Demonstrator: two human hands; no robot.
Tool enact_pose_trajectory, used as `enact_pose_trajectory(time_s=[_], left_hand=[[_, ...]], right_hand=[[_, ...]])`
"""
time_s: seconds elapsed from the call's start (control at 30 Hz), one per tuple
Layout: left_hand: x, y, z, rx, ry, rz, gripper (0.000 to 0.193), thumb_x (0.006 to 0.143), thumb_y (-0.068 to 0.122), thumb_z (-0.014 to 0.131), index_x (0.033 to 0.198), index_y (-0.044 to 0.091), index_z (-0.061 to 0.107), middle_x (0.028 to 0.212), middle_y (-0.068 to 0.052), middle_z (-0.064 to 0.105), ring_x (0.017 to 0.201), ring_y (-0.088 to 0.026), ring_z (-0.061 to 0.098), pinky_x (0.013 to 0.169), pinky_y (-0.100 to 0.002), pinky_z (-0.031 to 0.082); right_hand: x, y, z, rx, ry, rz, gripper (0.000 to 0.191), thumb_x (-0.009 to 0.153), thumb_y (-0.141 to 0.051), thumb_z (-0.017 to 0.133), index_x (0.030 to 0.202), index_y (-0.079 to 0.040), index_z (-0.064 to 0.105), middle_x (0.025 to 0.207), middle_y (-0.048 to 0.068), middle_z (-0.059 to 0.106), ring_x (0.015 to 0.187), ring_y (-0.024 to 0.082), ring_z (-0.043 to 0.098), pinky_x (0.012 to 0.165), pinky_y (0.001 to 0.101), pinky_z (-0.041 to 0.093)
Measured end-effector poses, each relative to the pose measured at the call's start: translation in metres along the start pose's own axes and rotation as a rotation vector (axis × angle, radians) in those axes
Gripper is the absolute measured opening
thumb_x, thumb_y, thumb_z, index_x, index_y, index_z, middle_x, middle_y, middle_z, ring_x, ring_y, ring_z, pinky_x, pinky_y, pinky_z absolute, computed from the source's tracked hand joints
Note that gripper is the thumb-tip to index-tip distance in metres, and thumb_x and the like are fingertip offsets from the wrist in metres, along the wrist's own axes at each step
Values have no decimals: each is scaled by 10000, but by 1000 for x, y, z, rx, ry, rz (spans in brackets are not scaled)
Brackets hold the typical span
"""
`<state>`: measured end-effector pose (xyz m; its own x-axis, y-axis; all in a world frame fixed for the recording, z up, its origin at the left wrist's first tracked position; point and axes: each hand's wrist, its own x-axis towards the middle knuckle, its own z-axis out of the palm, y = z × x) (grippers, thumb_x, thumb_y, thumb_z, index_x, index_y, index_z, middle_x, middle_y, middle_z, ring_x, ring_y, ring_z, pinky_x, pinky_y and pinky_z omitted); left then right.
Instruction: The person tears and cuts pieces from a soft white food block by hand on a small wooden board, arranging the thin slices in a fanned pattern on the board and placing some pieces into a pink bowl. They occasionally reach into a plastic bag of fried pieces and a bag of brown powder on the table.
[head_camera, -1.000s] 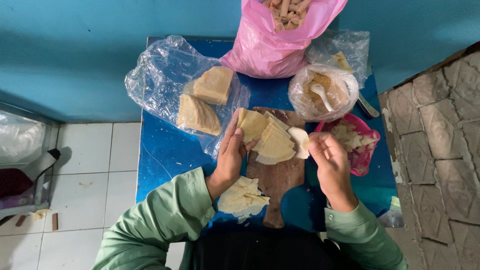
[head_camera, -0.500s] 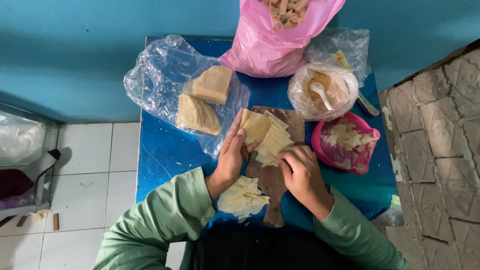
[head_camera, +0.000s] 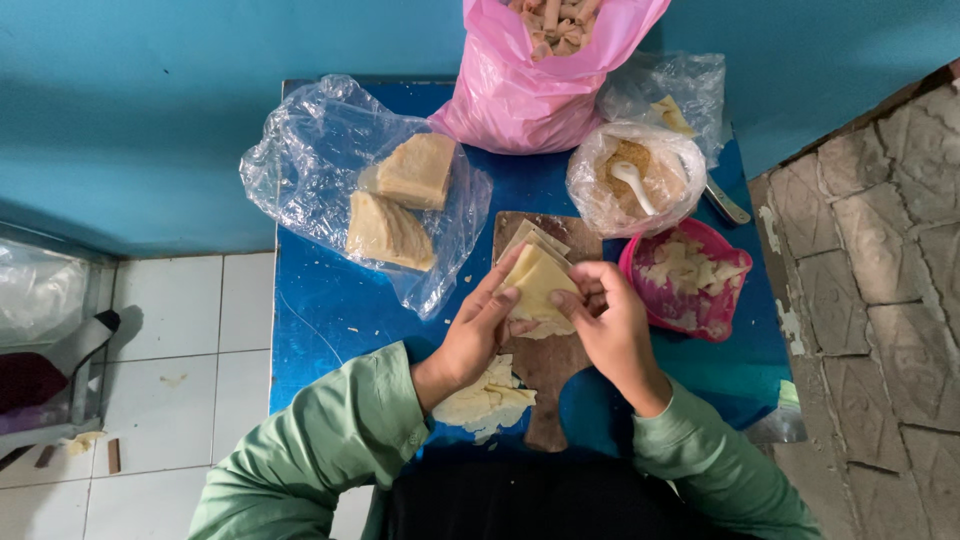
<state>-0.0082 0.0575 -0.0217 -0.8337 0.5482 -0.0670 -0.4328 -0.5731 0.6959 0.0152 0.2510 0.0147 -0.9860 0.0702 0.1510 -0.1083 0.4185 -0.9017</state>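
Hands meet over a wooden board on the blue table: the left hand and the right hand both pinch a pale yellow wrapper sheet, fingers curled onto its edges, above a small stack of the same sheets. Torn scraps lie by the left wrist. A pink bowl sits just right of the board, a clear bag of folded sheets to the left, a pink bag behind.

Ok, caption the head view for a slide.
Both hands fold a pale wrapper over a wooden board on a blue table.
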Motion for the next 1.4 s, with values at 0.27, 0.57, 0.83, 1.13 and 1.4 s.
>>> enact_pose_trajectory(time_s=[0.27,0.57,0.83,1.13,1.4], left_hand=[[-3,5,4,-122,-95,-9,635,1088,195,430,1658,110,163,1580,-85,441,1423,-251,508,1131,-465,501],[-3,5,11,-145,-63,-70,628,1081,148,461,1654,109,204,1528,-139,478,1327,-274,568,1063,-477,544],[-19,1,32,-121,-14,-51,647,1070,119,500,1657,119,229,1506,-135,509,1300,-249,566,1029,-450,532],[-60,-12,49,-214,162,-38,688,1023,101,565,1637,106,256,1402,-107,581,1203,-200,634,980,-350,556],[-75,-40,50,43,373,86,732,971,7,644,1634,75,344,1317,-78,618,1066,-150,595,851,-294,535]], right_hand=[[-2,-9,-7,-334,145,-341,214,840,-32,787,1038,-31,706,960,97,683,751,207,639,667,298,505],[-9,-28,-7,-433,259,-426,192,898,-30,827,1037,-43,695,1016,54,675,897,281,688,786,384,540],[-19,-48,-24,-521,143,-680,227,782,-81,851,976,-69,734,1048,94,670,957,327,639,844,429,510],[-38,-31,-38,-378,-176,-624,189,862,-25,799,1009,-46,682,1070,88,698,981,285,692,855,382,518],[-37,10,-51,495,-256,185,118,984,-59,677,1099,-29,673,1050,9,703,945,94,646,835,250,522]])
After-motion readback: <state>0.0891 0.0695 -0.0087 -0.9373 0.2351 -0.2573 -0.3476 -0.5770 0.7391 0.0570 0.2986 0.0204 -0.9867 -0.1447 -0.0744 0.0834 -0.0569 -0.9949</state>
